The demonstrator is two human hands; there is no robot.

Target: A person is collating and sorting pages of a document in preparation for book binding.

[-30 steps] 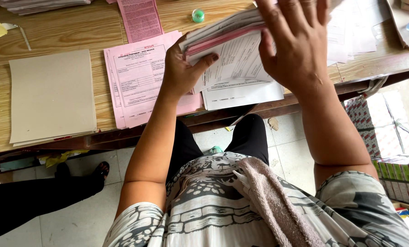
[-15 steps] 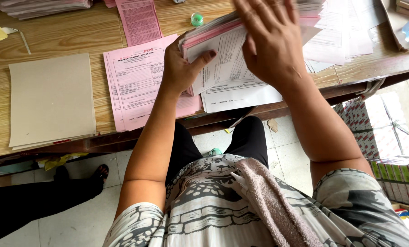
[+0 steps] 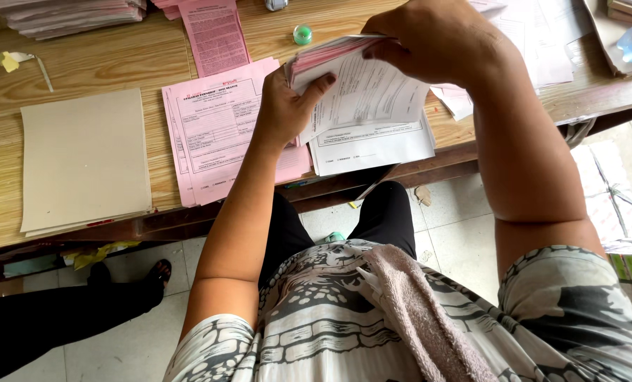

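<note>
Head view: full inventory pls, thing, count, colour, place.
form bundle: one, white and pink, held above desk edge
pink forms: several, pink, desk centre
white sheets: a few, white, under bundle
card sheets: small stack, beige, desk left
paper stack: one, pinkish, top left
cap: one, green, desk top
desk: one, wood
towel: one, pinkish, lap
left hand: grip on bundle
right hand: grip on bundle

print on pink form [image 3: 217,134] too small, paper stack [image 3: 68,14] cut by top edge
</note>
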